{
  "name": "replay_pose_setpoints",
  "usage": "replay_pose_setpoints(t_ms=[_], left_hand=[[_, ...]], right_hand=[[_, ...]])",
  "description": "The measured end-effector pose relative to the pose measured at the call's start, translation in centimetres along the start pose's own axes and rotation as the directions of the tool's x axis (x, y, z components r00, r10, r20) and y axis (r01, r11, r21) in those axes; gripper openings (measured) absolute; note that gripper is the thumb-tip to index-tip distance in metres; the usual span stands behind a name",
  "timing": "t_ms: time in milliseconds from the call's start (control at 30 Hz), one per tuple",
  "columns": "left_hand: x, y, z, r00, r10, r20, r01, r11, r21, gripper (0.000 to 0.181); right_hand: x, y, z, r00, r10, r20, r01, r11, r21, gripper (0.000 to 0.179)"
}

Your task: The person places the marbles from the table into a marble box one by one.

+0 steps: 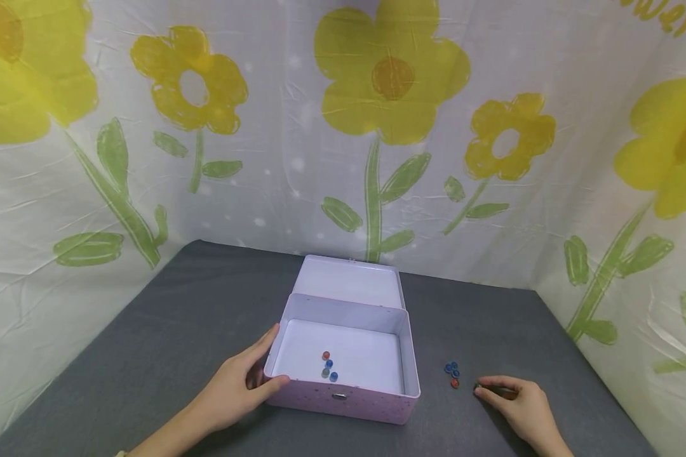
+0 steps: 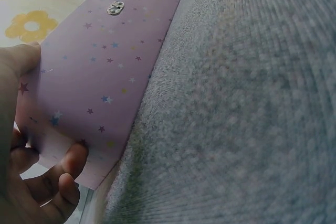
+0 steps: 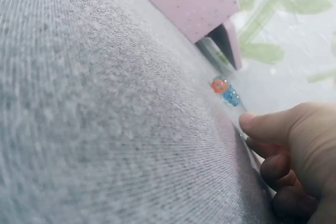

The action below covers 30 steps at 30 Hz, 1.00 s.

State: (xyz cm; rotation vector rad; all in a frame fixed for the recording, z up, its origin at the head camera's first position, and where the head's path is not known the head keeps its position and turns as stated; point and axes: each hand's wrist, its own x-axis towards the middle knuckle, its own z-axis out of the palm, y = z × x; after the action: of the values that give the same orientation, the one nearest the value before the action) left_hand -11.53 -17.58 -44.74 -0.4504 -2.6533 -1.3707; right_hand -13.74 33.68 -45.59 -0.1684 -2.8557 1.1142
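A lilac star-printed box (image 1: 343, 401) stands in the middle of the grey table with its lid folded back. Several small beads (image 1: 328, 366), red, blue and green, lie on its white floor. My left hand (image 1: 263, 368) grips the box's front left corner, thumb on the front wall and fingers along the left side; the left wrist view shows the fingers (image 2: 63, 171) curled under the starred wall (image 2: 100, 72). Right of the box, my right hand (image 1: 486, 388) rests on the table, fingertips pinching a small dark-green bead (image 1: 479, 385). Blue and red beads (image 1: 453, 373) lie just left of it, also beads (image 3: 224, 91).
The open lid (image 1: 349, 281) lies flat behind the box. A metal latch (image 2: 115, 8) sits on the front wall. A wrinkled cloth with yellow flowers (image 1: 389, 76) walls in the table at the back and on both sides.
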Motion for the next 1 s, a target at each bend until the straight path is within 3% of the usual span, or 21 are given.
replay_pose_setpoints(t_ms=[167, 567, 1000], left_hand=[[0.0, 0.0, 0.0, 1.0, 0.01, -0.007, -0.01, 1.0, -0.01, 0.09], [0.1, 0.0, -0.2, 1.0, 0.005, -0.006, -0.005, 1.0, -0.002, 0.09], [0.1, -0.1, -0.1, 1.0, -0.014, 0.01, 0.014, 1.0, -0.012, 0.089]], right_hand=[[0.2, -0.2, 0.0, 1.0, 0.021, -0.015, -0.021, 1.0, 0.013, 0.035], [0.7, -1.1, 0.2, 0.992, 0.128, 0.013, -0.129, 0.976, 0.178, 0.045], [1.9, -4.5, -0.5, 0.997, 0.073, -0.001, -0.071, 0.976, 0.206, 0.052]])
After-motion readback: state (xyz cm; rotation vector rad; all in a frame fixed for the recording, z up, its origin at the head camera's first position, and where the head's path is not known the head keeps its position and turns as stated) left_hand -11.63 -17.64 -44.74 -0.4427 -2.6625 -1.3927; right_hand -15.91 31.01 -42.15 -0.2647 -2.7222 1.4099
